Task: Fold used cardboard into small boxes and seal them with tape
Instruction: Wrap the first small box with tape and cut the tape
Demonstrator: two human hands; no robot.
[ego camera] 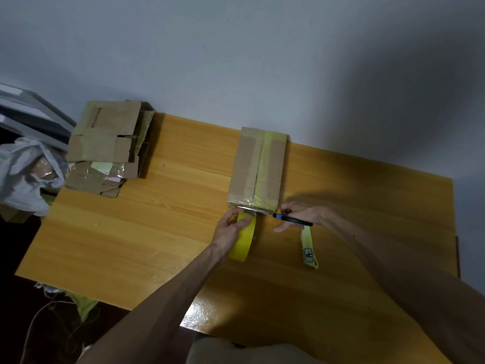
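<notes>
pale grey wall rises behind an orange wooden surface. toward 12 o'clock of its middle lies a closed cardboard box, its top seam covered with yellow-green tape. just beside the box's near edge, the left hand has its fingers curled round a yellow tape roll that stands on edge. the right hand, at 3 o'clock of the roll, has its fingers gripping a dark-handled cutter whose blade lies along that near edge. a yellow labelled strip lies at 6 o'clock of this hand. flattened cardboard is stacked at 10 o'clock, beside a white plastic bag.
</notes>
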